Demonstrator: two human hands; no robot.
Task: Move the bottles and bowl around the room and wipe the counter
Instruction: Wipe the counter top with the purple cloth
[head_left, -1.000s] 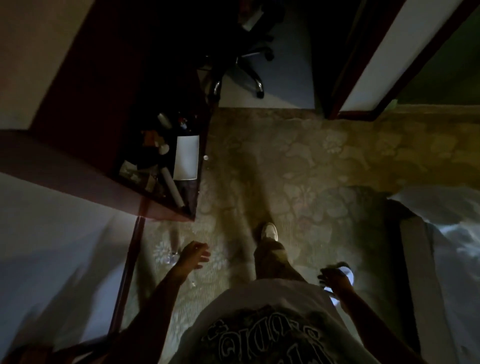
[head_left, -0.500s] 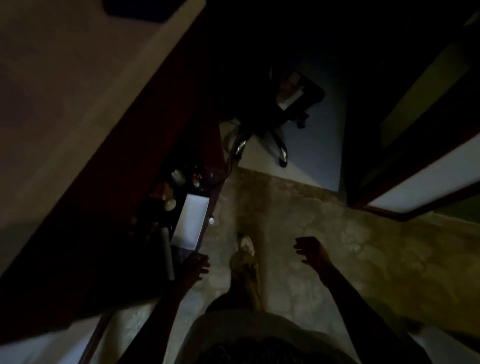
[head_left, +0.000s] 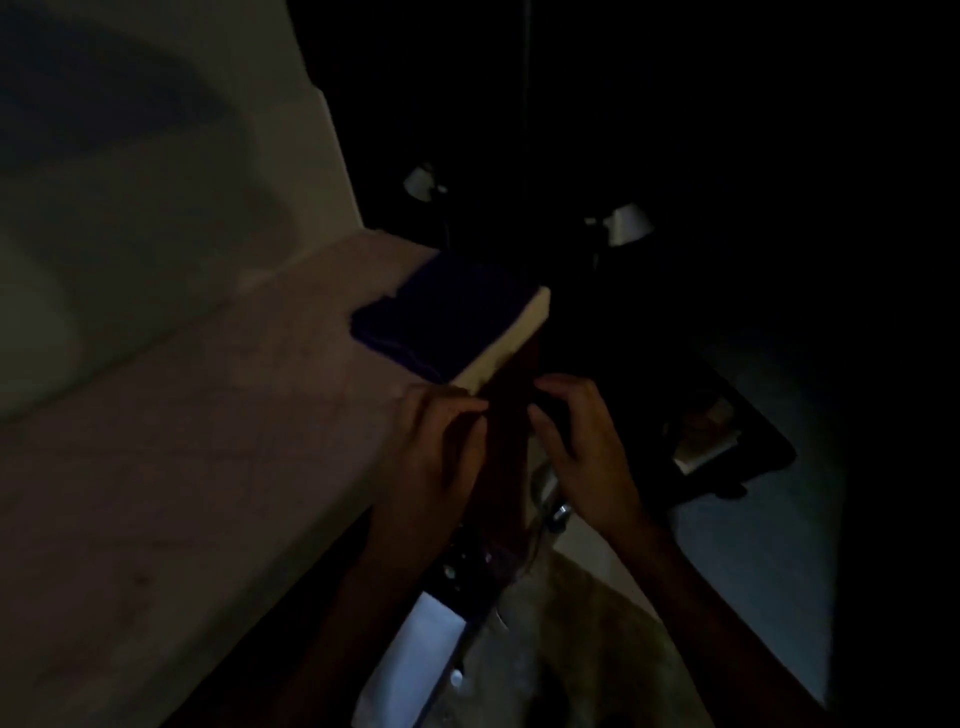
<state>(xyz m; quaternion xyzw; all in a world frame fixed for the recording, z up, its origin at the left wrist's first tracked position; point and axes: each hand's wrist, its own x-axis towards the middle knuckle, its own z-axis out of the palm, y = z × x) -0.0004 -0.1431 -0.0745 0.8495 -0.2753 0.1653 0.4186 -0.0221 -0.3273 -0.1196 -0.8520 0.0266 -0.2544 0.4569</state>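
The room is very dark. A pale stone counter (head_left: 208, 441) fills the left. A folded dark blue cloth (head_left: 447, 306) lies on its far corner by the front edge. My left hand (head_left: 441, 447) is raised at the counter's edge, fingertips just short of the cloth's near corner. My right hand (head_left: 576, 441) hovers beside it, off the counter, with loosely curled fingers and nothing visible in it. Below my hands, bottle tops (head_left: 462, 566) show dimly on a lower shelf. No bowl is in view.
A white sheet (head_left: 426, 644) lies on the lower shelf under the counter. A dark office chair (head_left: 727, 447) stands to the right on a pale floor mat. Two lamp shades (head_left: 628, 223) glint behind the counter. Patterned carpet (head_left: 587, 649) lies below.
I have stepped up to the counter and my view has risen from the floor to its top. Both hands rose from my sides to the counter's edge near the cloth.
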